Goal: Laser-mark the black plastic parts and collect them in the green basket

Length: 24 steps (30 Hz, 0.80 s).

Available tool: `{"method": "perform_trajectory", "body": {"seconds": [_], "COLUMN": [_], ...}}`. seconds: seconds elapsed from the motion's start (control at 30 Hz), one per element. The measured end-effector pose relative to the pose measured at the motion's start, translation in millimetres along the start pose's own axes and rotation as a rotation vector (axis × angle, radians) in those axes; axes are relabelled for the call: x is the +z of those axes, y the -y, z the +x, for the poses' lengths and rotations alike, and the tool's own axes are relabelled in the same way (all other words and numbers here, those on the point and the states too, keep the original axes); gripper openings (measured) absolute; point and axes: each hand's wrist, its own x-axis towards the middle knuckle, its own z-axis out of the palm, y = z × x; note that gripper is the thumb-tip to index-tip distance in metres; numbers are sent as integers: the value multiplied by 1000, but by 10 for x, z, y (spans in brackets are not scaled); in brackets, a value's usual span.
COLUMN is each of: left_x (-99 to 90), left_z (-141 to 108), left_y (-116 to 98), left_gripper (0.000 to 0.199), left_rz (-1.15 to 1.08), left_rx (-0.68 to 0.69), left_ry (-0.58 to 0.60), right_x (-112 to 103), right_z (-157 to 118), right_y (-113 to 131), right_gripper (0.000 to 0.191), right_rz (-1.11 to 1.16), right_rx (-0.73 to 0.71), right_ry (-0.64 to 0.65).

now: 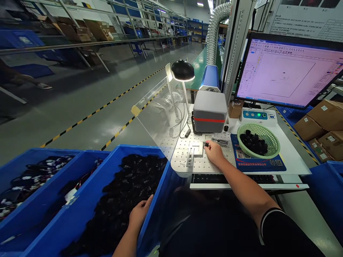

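Below, the left hand is hanging inside the blue bin of black parts, its grip unclear. Farther off, the right hand is pinching a small black piece beside the metal fixture; slipping fingers could be leaving it crooked before the grey machine head.

My right hand is out at twelve o'clock, closed in a pinch, its bare forearm slanting toward ten. My left hand is low at ten o'clock, pointing toward one.
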Motion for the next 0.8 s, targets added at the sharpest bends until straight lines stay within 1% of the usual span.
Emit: {"method": "perform_trajectory", "body": {"seconds": [0.07,0.13,0.2,0.23,0.27,0.33,0.4,0.47,0.53,0.57,0.6,0.67,0.73,0.8], "left_x": [-7,4,23,29,28,-1,-79,-194,-315,-363,-394,-391,-288,-102], "left_z": [-41,-70,-84,-87,-90,-103,-140,-212,-325,-397,-477,-663,-877,-1101], "left_y": [-48,-76,-82,-80,-78,-85,-125,-211,-345,-429,-522,-726,-935,-1127], "left_gripper": [40,31,22,19,16,12,8,6,11,13,16,25,42,57], "left_rz": [-180,-447,-681,-775,-856,-1008,-1111,-1169,-1207,-1217,-1221,-1205,-1143,-1036], "left_rx": [-99,-237,-331,-352,-356,-340,-302,-241,-159,-118,-82,-30,30,120], "left_ry": [-7,17,64,84,91,60,0,-50,-59,-47,-23,55,170,308], "right_x": [14,-15,-113,-196,-301,-575,-890,-1165,-1316,-1327,-1297,-1129,-884,-640], "right_z": [22,4,-42,-67,-90,-124,-145,-177,-251,-313,-394,-614,-886,-1156], "right_y": [29,22,-29,-72,-125,-251,-377,-461,-460,-418,-347,-127,161,447], "right_gripper": [23,17,15,15,16,21,27,32,36,36,34,26,20,26], "right_rz": [-16,-9,12,26,46,94,119,108,94,95,99,114,141,181], "right_rx": [4,6,2,0,-2,-4,-2,7,0,-16,-43,-136,-273,-420], "right_ry": [1,5,-20,-49,-93,-218,-374,-529,-624,-629,-600,-450,-222,-2]}}
